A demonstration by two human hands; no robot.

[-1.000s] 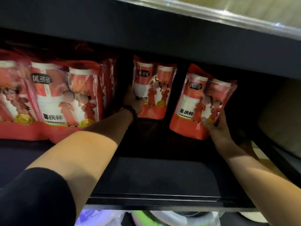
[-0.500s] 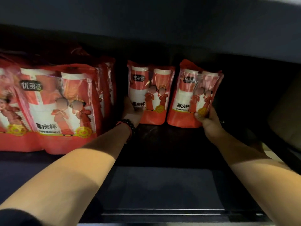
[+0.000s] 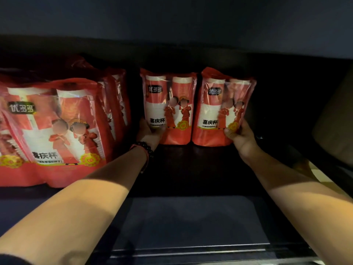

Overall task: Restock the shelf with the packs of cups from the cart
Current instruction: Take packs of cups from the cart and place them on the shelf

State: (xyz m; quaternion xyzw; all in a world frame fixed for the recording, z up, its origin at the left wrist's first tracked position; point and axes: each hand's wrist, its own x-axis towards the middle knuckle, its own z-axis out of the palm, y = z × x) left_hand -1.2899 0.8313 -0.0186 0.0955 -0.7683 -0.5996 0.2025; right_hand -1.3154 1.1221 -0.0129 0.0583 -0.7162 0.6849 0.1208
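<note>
deep on the shelf (image 3: 191, 217), your left hand (image 3: 148, 133) held one pack (image 3: 169, 106), your right hand (image 3: 241, 137) another pack (image 3: 222, 108); letting go early could topple both.

Black logo 优多多 and bold 喜庆杯 on each red cup pack (image 3: 168, 108), small print beneath unreadable

Dim light; a dark board (image 3: 172, 20) overhead, pale floor (image 3: 322, 176) at right.
</note>
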